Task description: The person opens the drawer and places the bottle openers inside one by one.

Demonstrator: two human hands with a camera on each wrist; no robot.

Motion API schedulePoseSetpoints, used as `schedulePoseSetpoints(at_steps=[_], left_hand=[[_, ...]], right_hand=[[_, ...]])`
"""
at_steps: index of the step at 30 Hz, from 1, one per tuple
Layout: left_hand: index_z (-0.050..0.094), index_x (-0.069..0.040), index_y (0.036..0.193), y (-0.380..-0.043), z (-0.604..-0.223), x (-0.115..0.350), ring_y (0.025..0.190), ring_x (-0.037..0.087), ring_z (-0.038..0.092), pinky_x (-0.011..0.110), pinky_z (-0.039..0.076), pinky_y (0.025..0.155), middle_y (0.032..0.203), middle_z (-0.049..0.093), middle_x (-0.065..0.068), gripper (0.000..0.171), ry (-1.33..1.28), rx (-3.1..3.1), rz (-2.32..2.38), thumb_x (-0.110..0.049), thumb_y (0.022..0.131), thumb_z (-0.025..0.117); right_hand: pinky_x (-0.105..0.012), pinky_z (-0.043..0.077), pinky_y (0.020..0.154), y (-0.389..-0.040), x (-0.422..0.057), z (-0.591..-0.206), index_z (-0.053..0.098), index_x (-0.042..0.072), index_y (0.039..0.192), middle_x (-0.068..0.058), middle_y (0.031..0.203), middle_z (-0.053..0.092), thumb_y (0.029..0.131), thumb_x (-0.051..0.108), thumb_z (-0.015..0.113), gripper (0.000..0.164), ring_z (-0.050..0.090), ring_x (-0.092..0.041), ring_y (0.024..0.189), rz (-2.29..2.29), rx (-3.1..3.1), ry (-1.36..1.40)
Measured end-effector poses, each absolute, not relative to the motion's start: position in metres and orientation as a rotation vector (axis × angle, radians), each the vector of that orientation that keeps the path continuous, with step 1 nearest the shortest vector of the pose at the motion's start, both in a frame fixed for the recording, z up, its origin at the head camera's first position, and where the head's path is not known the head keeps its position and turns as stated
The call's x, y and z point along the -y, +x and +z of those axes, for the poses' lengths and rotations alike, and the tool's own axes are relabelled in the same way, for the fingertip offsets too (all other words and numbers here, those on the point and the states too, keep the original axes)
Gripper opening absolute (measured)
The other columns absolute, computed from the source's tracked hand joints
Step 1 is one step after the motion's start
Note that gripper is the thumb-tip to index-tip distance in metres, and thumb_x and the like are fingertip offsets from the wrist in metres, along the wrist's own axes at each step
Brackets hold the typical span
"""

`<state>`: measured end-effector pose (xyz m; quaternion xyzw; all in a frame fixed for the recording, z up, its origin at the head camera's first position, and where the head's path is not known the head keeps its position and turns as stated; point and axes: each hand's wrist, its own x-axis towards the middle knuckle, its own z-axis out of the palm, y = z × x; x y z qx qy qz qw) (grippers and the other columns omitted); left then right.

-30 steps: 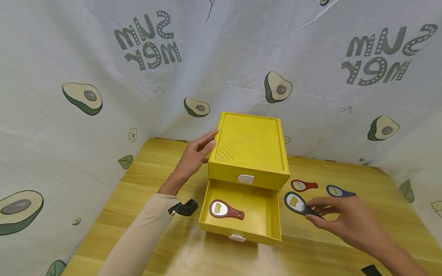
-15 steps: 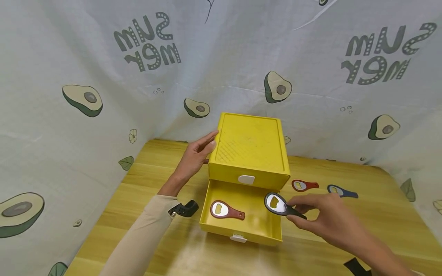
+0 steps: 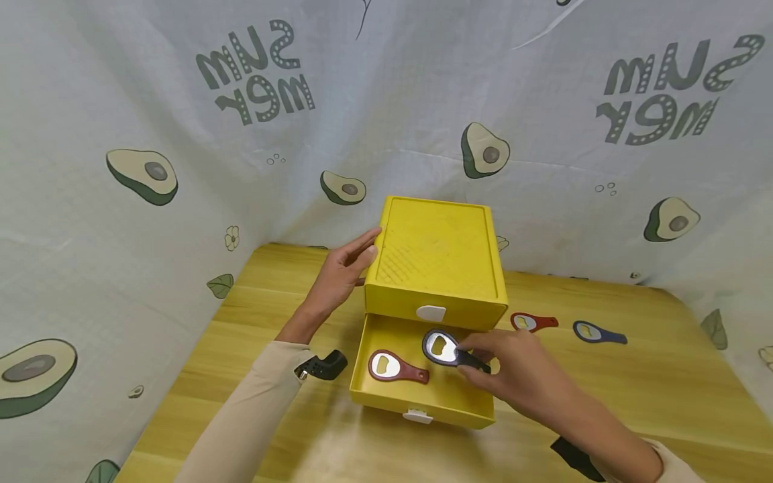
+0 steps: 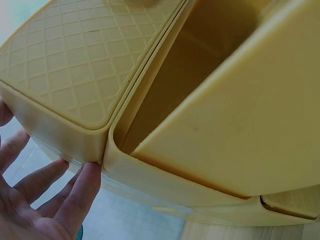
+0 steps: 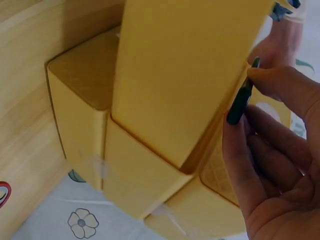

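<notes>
A yellow drawer box (image 3: 437, 248) stands on the table, its lower drawer (image 3: 423, 401) pulled out toward me. My left hand (image 3: 338, 276) rests its fingers against the box's left side, and the left wrist view shows the fingertips (image 4: 89, 172) touching the side wall. Over the right part of the drawer, my right hand (image 3: 519, 369) pinches a black-handled bottle opener (image 3: 442, 347) by its handle, between thumb and fingers. In the right wrist view that opener (image 5: 241, 100) appears edge-on. A dark red bottle opener (image 3: 395, 367) lies in the drawer, on the left.
To the right of the box, a red bottle opener (image 3: 534, 322) and a blue bottle opener (image 3: 599, 332) lie on the wooden table (image 3: 604, 382). A white curtain (image 3: 417, 87) printed with avocados hangs behind and to the left.
My right hand has carried the black-handled bottle opener leftward, from beside the drawer to over it. The left hand, the box and the other openers have stayed put.
</notes>
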<state>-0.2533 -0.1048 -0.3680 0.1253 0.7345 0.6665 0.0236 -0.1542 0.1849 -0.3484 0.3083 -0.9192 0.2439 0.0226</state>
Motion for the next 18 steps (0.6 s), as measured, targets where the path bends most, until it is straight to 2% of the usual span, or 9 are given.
schedulePoseSetpoints(at_steps=[7, 12, 18], left_hand=[[0.045, -0.030, 0.152, -0.253, -0.368, 0.105, 0.134, 0.023, 0.053, 0.047, 0.054, 0.099, 0.156, 0.045, -0.001, 0.046, 0.416, -2.255, 2.088, -0.031, 0.106, 0.051], [0.044, -0.030, 0.152, -0.253, -0.367, 0.104, 0.133, 0.025, 0.054, 0.043, 0.055, 0.096, 0.156, 0.045, 0.000, 0.047, 0.433, -2.249, 2.077, -0.032, 0.106, 0.051], [0.045, -0.029, 0.152, -0.254, -0.368, 0.106, 0.132, 0.025, 0.055, 0.043, 0.056, 0.096, 0.156, 0.045, 0.000, 0.046, 0.430, -2.254, 2.083, -0.031, 0.106, 0.051]], right_hand=[[-0.023, 0.053, 0.065, -0.158, -0.173, -0.361, 0.076, 0.017, 0.092, 0.012, 0.083, 0.069, 0.080, 0.020, 0.085, 0.015, 0.057, 0.000, 0.074, 0.486, 2.842, 0.979], [-0.020, 0.043, 0.059, -0.161, -0.171, -0.366, 0.072, 0.017, 0.086, 0.013, 0.074, 0.060, 0.082, 0.019, 0.083, 0.012, 0.049, -0.002, 0.068, 0.411, 2.845, 0.993], [-0.021, 0.040, 0.059, -0.164, -0.167, -0.367, 0.071, 0.015, 0.085, 0.012, 0.073, 0.059, 0.080, 0.017, 0.084, 0.014, 0.046, -0.004, 0.067, 0.302, 2.863, 1.000]])
